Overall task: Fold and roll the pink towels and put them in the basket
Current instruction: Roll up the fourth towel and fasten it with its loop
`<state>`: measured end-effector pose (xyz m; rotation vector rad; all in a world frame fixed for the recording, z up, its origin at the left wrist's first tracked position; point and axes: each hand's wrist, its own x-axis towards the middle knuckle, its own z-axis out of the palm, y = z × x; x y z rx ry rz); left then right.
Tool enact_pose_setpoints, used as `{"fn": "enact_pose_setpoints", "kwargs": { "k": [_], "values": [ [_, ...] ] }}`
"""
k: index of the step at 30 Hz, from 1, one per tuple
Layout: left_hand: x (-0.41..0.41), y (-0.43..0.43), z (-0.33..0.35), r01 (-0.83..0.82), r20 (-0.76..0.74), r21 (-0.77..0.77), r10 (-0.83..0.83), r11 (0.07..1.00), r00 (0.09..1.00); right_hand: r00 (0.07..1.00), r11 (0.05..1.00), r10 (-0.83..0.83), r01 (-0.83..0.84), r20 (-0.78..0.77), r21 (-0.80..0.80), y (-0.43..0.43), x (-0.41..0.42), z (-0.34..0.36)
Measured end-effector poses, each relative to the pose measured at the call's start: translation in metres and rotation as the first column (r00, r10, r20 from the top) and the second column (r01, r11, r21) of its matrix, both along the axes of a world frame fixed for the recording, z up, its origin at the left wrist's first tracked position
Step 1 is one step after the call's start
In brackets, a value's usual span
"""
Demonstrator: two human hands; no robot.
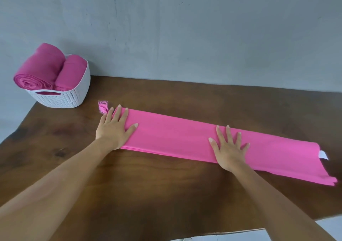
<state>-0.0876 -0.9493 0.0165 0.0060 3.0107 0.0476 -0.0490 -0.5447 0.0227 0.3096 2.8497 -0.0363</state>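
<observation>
Left hand (114, 127) and right hand (229, 148), grips released, press folded towel (175, 137); basket (61, 98) stands apart.

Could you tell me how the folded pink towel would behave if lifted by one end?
Probably floppy: the folded towel lies thin and flat on the table, so it would droop. Its layers, uneven at one end, may slide apart.

A plain grey wall (185, 28), faintly mottled and scuffed, fills the upper half. Against it stands a dark brown wooden table (166, 200) (its grain blotchy, with a knot near the left). Pale floor (331, 227) shows past its near corner.
</observation>
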Motion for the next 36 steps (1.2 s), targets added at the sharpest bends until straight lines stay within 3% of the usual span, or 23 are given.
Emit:
{"fn": "enact_pose_setpoints", "kwargs": {
  "k": [4,12,20,25,36],
  "values": [
    [0.004,0.021,0.006,0.031,-0.094,-0.046,-0.035,0.998,0.995,1.0,1.0,-0.003,0.003,-0.008,0.0,-0.004,0.0,0.0],
    [0.013,0.14,0.004,0.274,-0.104,0.159,-0.26,0.948,0.96,0.999,1.0,-0.004,0.003,-0.039,-0.028,-0.002,0.001,-0.002],
    [0.01,0.25,0.011,0.318,-0.084,0.272,-0.307,0.908,0.948,0.995,0.983,0.051,-0.065,-0.088,-0.171,0.022,-0.002,0.001],
    [0.01,0.302,0.004,0.281,-0.054,0.287,-0.278,0.916,0.959,0.976,0.97,0.169,-0.19,-0.139,-0.151,0.078,0.009,-0.003],
    [0.015,0.316,-0.012,0.268,-0.108,0.126,-0.255,0.955,0.961,0.976,0.98,0.173,-0.183,-0.133,-0.072,0.269,0.024,-0.005]
  ]
}}
